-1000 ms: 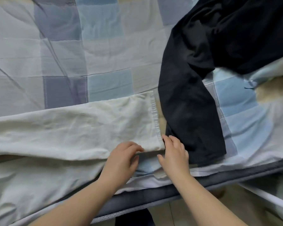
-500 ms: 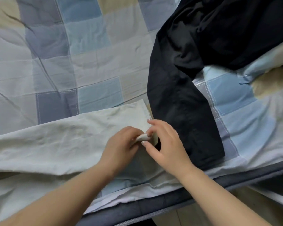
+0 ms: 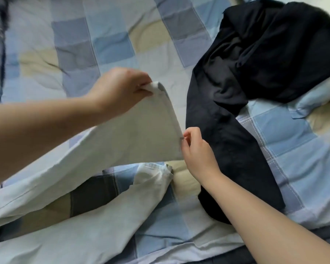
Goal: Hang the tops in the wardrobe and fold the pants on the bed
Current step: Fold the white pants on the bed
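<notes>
A quilted patchwork bedspread (image 3: 111,44) of blue, grey-violet, beige and white squares covers the whole bed. At its near edge, along the bottom right, a dark grey mattress border (image 3: 324,241) shows beneath it.

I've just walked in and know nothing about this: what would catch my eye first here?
Two bare hands lifting one leg of pale trousers by its hem, mid-picture: the left hand pinches the far corner, the right hand the near one. The other leg lies on the checked quilt below. A dark garment sprawls to the right.
</notes>
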